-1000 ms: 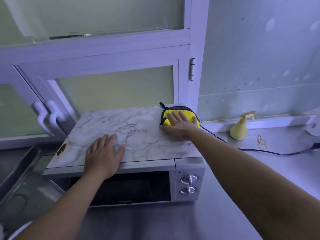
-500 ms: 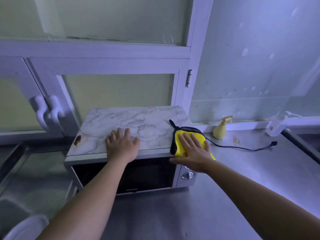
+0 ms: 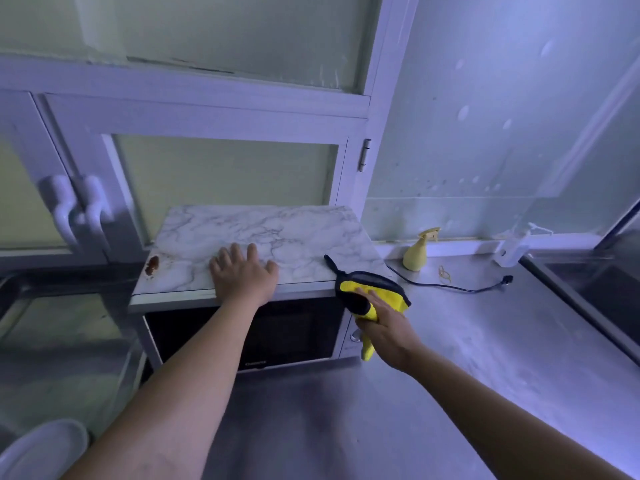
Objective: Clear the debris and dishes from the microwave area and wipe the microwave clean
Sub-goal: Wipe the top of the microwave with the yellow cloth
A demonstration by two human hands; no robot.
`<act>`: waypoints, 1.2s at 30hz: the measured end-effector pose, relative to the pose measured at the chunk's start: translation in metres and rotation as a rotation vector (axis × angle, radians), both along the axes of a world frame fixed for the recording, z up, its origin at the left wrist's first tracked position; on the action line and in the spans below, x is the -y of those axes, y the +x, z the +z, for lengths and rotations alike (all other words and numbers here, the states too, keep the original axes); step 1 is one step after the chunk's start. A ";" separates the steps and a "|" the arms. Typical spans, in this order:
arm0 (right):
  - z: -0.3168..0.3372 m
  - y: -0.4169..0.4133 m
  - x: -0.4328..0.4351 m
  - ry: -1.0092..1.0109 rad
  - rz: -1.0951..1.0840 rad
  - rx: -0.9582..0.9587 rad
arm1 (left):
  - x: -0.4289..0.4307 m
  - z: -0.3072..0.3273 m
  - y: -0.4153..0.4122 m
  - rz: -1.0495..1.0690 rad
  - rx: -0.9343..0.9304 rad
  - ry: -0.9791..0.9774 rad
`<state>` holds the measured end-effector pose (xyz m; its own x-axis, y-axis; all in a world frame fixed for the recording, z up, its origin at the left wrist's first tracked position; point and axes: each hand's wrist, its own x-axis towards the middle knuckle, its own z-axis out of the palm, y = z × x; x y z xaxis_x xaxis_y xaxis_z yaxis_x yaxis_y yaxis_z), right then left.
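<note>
Head view shows the microwave (image 3: pixel 242 337) at the back of the steel counter (image 3: pixel 346 410). At its front right corner the right hand (image 3: pixel 384 327) grips the yellow cloth (image 3: pixel 374 289). The left hand (image 3: pixel 242 275) lies flat, fingers spread, at the front edge of the marble top (image 3: pixel 294 233). A brown stain (image 3: pixel 152 265) sits by the top's left edge. Further right, a spray bottle (image 3: pixel 417 252) and a cable (image 3: pixel 450 287) are near the counter's back edge.

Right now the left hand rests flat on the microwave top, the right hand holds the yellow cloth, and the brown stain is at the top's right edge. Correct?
No: the head view shows the brown stain at the left edge of the microwave top. The left hand does rest flat there, and the right hand does hold the yellow cloth.
</note>
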<state>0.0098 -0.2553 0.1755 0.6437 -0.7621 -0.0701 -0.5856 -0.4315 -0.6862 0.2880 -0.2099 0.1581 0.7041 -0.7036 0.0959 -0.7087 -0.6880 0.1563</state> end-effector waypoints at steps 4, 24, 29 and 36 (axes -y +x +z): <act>0.011 -0.020 -0.023 0.575 -0.397 0.538 | 0.000 0.002 0.000 0.002 -0.021 0.025; -0.009 -0.055 -0.090 0.578 0.315 0.553 | -0.100 0.052 -0.216 0.055 -1.853 -0.320; -0.034 -0.047 -0.081 0.882 -0.033 0.914 | -0.114 0.043 -0.210 0.184 -1.738 -0.419; -0.048 -0.010 -0.080 1.170 -0.300 0.955 | -0.126 0.063 -0.186 -0.126 -0.816 -0.270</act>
<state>-0.0001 -0.1756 0.1279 0.6332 -0.6819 -0.3662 0.2912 0.6482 -0.7036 0.1016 -0.0836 0.2215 0.5440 -0.8068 -0.2303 -0.3724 -0.4781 0.7954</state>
